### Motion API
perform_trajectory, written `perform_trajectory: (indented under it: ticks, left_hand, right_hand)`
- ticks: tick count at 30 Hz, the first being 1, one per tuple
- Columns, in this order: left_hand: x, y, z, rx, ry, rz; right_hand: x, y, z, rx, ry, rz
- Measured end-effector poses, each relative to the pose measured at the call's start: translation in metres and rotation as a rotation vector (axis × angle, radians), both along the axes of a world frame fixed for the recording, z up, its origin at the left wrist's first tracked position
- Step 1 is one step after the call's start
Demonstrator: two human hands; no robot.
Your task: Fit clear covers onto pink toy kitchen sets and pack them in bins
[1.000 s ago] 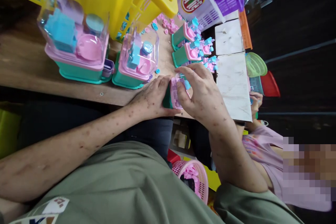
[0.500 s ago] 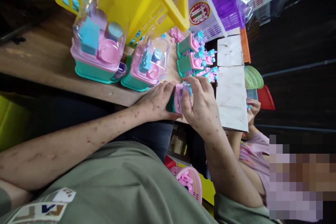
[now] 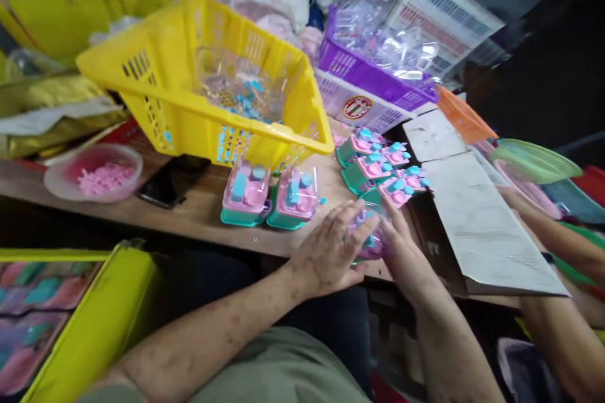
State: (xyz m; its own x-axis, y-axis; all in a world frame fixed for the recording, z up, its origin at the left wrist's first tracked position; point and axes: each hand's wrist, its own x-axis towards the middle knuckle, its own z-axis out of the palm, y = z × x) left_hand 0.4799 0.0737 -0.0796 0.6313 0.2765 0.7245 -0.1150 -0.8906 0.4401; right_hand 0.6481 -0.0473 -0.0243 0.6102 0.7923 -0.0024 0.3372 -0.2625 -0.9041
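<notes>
Between my two hands is a small toy house [image 3: 367,237] with a teal base, a pink top and what looks like a clear plastic cover over it. My left hand [image 3: 333,242] wraps its left side, fingers lying across the cover. From the right, my right hand [image 3: 401,239] presses against the other side, its fingertips partly hidden. Just to the left stand two similar toy houses, one [image 3: 246,192] beside the other [image 3: 293,196], both under clear covers. Beyond my hands, several uncovered toy houses [image 3: 366,167] with blue and pink parts are grouped together.
A yellow basket [image 3: 142,101] of clear covers and small parts stands behind. Farther right are a purple basket [image 3: 350,66] and a cardboard flap [image 3: 482,220]. A bowl [image 3: 57,186] of pink pieces and a phone [image 3: 165,186] lie left. Another person's arm [image 3: 539,227] reaches in at right.
The view has tilted up and shows more of the table. My right hand has gone from the toy's top to its right side, and my left fingers now lie over the cover.
</notes>
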Motion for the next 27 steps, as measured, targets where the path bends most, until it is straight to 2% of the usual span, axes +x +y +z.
perform_trajectory:
  ticks: [3,4,6,8,10,11,13,15,17,19,20,22,24,27]
  left_hand:
    - [-0.016,0.006,0.02,0.183,0.093,0.077]
    - [-0.019,0.012,0.025,0.228,0.119,0.125]
    - [-0.021,0.024,0.031,0.303,0.163,0.194]
    - [-0.019,0.033,0.036,0.364,0.194,0.244]
    - [-0.017,0.034,0.04,0.402,0.212,0.318]
    - [-0.017,0.031,0.042,0.407,0.209,0.358]
    - [-0.019,0.02,0.046,0.38,0.178,0.405]
    - [-0.022,0.005,0.044,0.322,0.098,0.357]
    - [-0.023,-0.012,0.035,0.237,0.026,0.203]
    - [-0.017,-0.026,0.016,0.124,0.042,0.007]
    - [-0.011,-0.032,0.005,0.064,0.072,-0.05]
    - [0.008,-0.039,-0.019,-0.053,0.125,-0.062]
    - [0.031,-0.042,-0.04,-0.141,0.145,-0.026]
    - [0.062,-0.038,-0.063,-0.168,0.141,-0.034]
  right_hand:
    - [-0.019,0.014,-0.009,0.096,0.262,0.043]
    - [-0.018,0.021,-0.008,0.107,0.276,0.081]
    - [0.0,0.032,-0.002,0.132,0.059,0.065]
    - [0.031,0.038,0.004,0.108,-0.36,-0.117]
    - [0.062,0.038,0.005,-0.021,-0.681,-0.315]
    - [0.074,0.037,0.004,-0.097,-0.749,-0.362]
    - [0.09,0.033,-0.001,-0.188,-0.767,-0.355]
    - [0.097,0.023,-0.008,-0.162,-0.761,-0.303]
    - [0.099,0.005,-0.015,-0.1,-0.776,-0.243]
    - [0.097,-0.02,-0.021,-0.019,-0.789,-0.113]
    - [0.094,-0.032,-0.022,0.017,-0.795,-0.056]
    - [0.084,-0.055,-0.019,0.048,-0.773,0.062]
    - [0.071,-0.071,-0.004,-0.014,-0.699,0.194]
    - [0.061,-0.077,0.037,-0.129,-0.629,0.276]
